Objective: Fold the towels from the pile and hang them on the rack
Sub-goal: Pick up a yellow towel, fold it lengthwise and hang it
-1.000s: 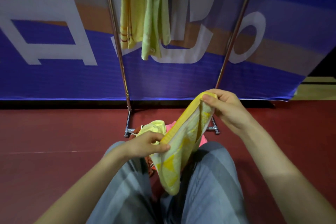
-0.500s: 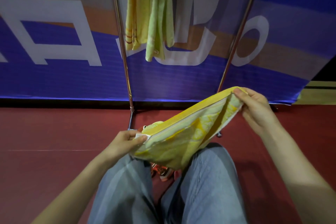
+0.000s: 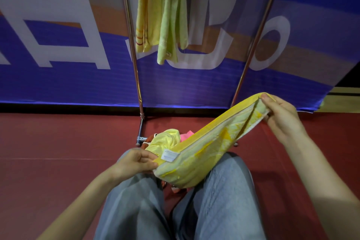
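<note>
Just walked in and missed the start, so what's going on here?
A person holds a folded yellow towel stretched between the left hand and right hand, above their lap. Two towels already hang on the rack. More of the pile lies on the floor by the rack's foot.

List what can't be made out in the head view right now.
- Rack top bar: cut off by the upper frame edge, so how the two hung towels drape over it is unseen.
- Pile: mostly hidden behind the held yellow towel and the knees; count unknown.
- White label text: too small to read.
- Left hand and right hand: some fingers are hidden under the cloth.
</note>
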A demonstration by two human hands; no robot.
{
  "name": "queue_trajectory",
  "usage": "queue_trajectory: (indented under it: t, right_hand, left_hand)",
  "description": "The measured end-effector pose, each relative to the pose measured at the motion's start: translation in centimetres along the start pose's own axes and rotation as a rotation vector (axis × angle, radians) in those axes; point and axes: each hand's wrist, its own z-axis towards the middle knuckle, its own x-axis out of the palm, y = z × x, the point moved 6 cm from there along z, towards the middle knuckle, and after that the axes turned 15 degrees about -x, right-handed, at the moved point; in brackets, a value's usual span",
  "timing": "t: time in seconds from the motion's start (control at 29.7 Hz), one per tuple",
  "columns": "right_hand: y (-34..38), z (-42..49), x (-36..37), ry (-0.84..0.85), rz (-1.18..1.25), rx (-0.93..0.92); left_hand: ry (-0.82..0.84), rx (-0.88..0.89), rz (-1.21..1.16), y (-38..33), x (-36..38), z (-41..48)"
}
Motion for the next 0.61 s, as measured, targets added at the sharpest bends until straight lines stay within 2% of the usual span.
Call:
queue_trajectory:
  t: [0.2, 0.44, 0.61]
  right_hand:
    - [-2.2, -1.4, 0.4, 0.046, -0.142, 0.086]
    - [-6.6, -5.5, 4.8, 0.166, -0.265, 0.206]
    - [-8.2, -8.7, 8.8, 0.297, -0.239, 0.242]
  left_hand:
    - [-0.088, 0.039, -0.117, -1.8, 0.5, -0.4]
    - [-0.132, 0.064, -0.246, -5.0, 4.0, 0.3]
    - [-0.175, 0.105, -0.213, -6.2, 5.5, 0.5]
